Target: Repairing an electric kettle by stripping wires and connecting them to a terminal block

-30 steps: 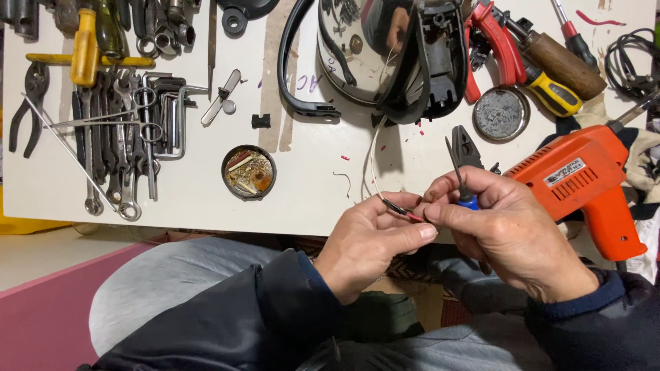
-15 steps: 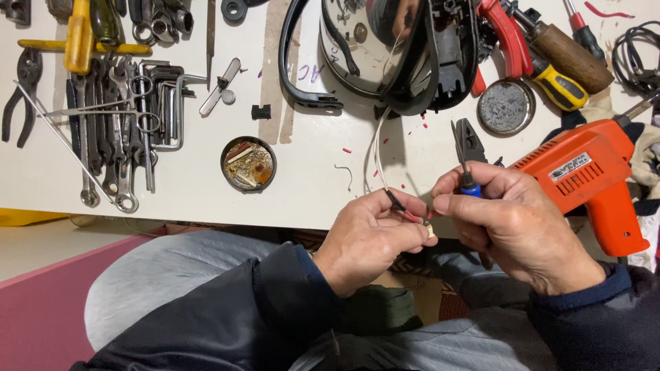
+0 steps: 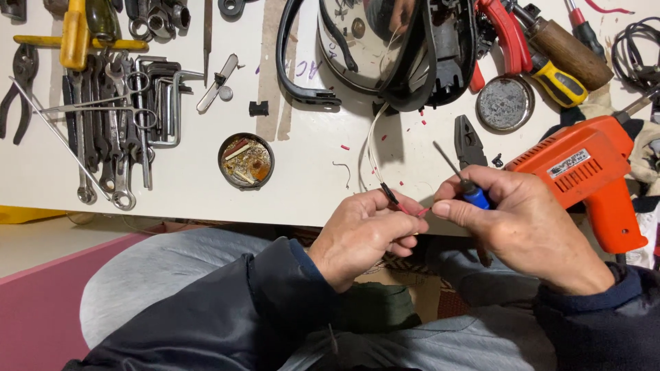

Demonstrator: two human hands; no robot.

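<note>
My left hand (image 3: 364,230) pinches thin wires with red and black sleeving (image 3: 397,201) just over the near edge of the white table (image 3: 192,185). The white wires (image 3: 371,141) run up from my fingers to a black mirror housing with a shiny face (image 3: 385,48). My right hand (image 3: 522,223) meets the left at the fingertips and grips a small blue-handled tool (image 3: 473,194) whose thin shaft points up and left. Both hands hover above my lap.
An orange heat gun (image 3: 584,172) lies right of my right hand. Black pliers (image 3: 469,141), a round tin of small parts (image 3: 246,160), wrenches and hex keys (image 3: 117,124), screwdrivers (image 3: 560,58) and a round metal lid (image 3: 505,103) lie across the table.
Both hands stay joined at the wire ends; the fingers have shifted slightly and the tool's shaft tilts a little differently. The view has moved a bit.
</note>
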